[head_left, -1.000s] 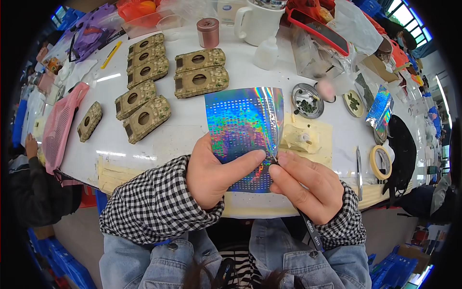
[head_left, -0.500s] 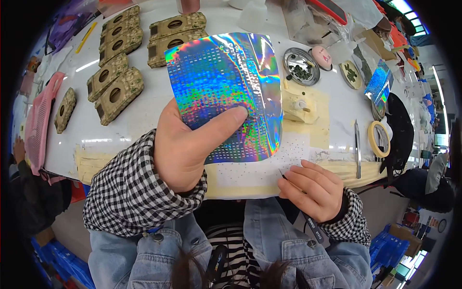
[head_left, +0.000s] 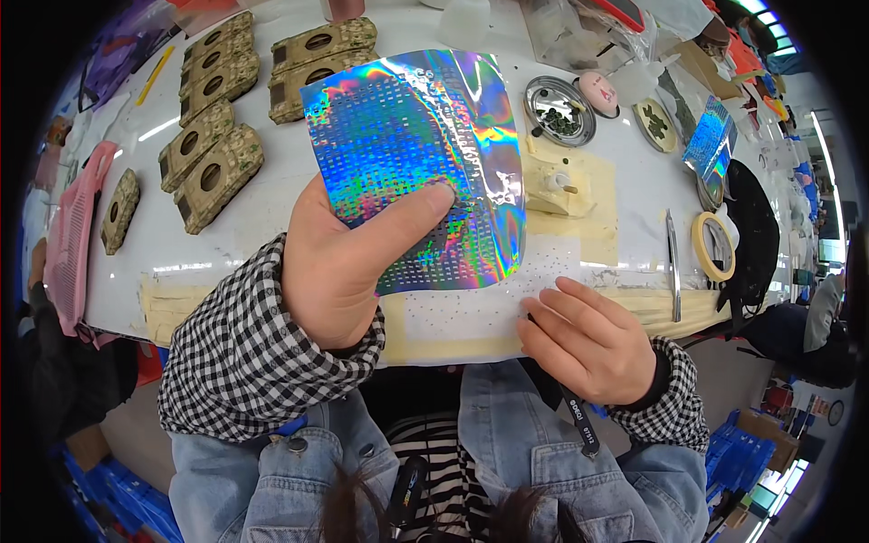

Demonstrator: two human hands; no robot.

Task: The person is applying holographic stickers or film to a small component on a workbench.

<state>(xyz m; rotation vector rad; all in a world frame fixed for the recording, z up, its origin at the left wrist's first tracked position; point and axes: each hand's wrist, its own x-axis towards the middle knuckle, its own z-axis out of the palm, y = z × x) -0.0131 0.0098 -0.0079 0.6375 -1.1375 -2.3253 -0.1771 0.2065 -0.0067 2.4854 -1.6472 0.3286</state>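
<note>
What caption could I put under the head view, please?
Left hand holding a shiny sheet over a table, right hand a black tool; camouflage pieces at left.

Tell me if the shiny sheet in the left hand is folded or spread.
Spread, slightly curved: the shiny sheet shows one broad face, and the left hand lays its thumb across it.

The view comes from the left one of two wide fisheye cameras on the person's head, facing down and forward over the desk (head_left: 244, 217). It sits close: the person's own denim jacket (head_left: 226, 484) and striped shirt (head_left: 430, 457) show at the lower edge, and the shiny sheet (head_left: 407, 163) stands above centre. It reaches from the pink basket (head_left: 77, 240) at left to the black bag (head_left: 753, 226) at right, edges bending toward a dark, rounded rim.
</note>
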